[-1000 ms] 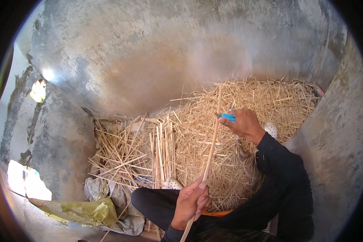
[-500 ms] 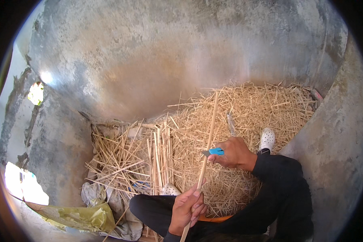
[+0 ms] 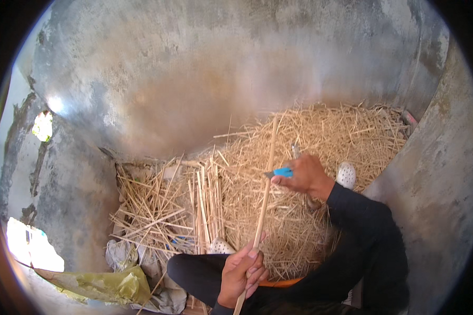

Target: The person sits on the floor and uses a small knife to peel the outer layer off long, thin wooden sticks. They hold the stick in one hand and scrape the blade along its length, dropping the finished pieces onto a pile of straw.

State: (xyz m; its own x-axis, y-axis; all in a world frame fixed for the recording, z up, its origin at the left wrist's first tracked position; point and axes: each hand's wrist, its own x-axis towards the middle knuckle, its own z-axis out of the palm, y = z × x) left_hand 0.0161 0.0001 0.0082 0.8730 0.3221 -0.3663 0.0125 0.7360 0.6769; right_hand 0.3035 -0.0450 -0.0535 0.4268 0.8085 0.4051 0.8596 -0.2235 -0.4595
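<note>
A long pale strip of split bamboo or cane [image 3: 265, 202] rises at a slant from the lower middle, its far end over the shavings. My left hand [image 3: 242, 273] is closed around its lower part. In my right hand [image 3: 307, 177] is a blue utility knife [image 3: 283, 172], whose dark blade meets the strip in its upper half. The right fingers wrap the knife handle, and the thumb lies close to the strip below the blade.
Shavings [image 3: 347, 136] cover the floor up to the concrete wall [image 3: 194, 79]. Finished-looking strips [image 3: 205, 202] lie beside a loose heap of sticks [image 3: 150, 210] at left. A yellowish plastic sheet [image 3: 115, 286] is at lower left; white clogs [image 3: 346, 175] are on my feet.
My right hand and the knife have slid up along the strip, away from my left hand. The left hand keeps its hold in nearly the same place.
</note>
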